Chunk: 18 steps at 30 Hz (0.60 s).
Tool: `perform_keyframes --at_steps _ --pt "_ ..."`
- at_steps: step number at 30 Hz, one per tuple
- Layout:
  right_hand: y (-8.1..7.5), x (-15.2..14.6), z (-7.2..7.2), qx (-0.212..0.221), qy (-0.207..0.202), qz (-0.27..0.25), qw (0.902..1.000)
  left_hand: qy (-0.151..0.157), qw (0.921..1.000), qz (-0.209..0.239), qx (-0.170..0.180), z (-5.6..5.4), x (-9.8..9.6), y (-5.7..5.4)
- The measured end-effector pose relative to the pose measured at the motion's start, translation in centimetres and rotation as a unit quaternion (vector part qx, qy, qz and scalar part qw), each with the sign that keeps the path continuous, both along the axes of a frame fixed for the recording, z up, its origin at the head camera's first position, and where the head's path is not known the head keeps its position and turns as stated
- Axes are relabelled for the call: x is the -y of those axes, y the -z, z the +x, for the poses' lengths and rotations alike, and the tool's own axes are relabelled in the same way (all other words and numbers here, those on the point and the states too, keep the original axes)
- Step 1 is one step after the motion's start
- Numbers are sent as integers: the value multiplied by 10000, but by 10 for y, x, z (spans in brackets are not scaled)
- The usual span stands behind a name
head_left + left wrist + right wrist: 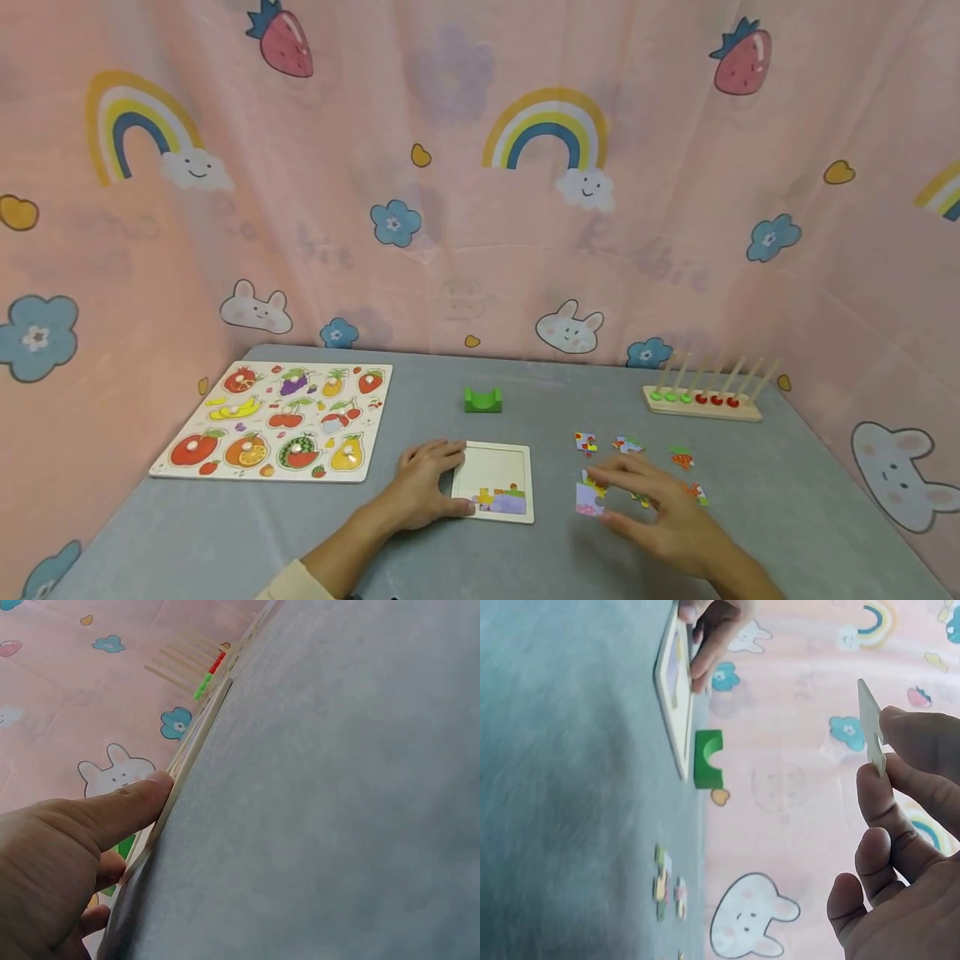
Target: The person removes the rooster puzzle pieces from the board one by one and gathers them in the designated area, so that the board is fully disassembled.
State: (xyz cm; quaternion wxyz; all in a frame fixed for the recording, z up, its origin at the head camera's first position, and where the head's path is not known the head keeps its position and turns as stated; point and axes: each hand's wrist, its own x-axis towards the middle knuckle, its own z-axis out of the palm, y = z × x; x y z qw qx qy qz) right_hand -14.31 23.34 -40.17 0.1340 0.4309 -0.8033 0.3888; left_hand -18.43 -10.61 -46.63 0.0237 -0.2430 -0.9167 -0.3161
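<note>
My left hand (pixel 423 487) grips the left side of a square wooden puzzle tray (pixel 487 463), thumb on the near corner and fingers near the far one. A few joined jigsaw pieces (pixel 504 502) lie along the tray's near edge. In the left wrist view, the thumb (pixel 142 801) presses the tray's rim. To the right of the tray, my right hand (pixel 667 512) pinches a purple jigsaw piece (pixel 588 501) between thumb and fingers, raised above the table. The right wrist view has this piece (pixel 870 724) nearly edge-on, its pale side showing.
Several loose jigsaw pieces (pixel 682 457) lie around and beyond my right hand. A green block with a curved notch (pixel 483 402) stands behind the tray. At left lies a fruit peg board (pixel 281 425); at back right stands a pegged rack with green and red beads (pixel 703 404). A printed curtain borders the table.
</note>
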Motion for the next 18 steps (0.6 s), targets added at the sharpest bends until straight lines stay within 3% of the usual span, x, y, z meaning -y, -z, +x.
perform_keyframes --at_steps 9,18 --pt "11 -24 -1 74 -254 75 9996 7 10000 15 70 0 0 -1" --pt "30 -33 -2 369 151 266 9989 33 10000 16 81 -1 0 -1"
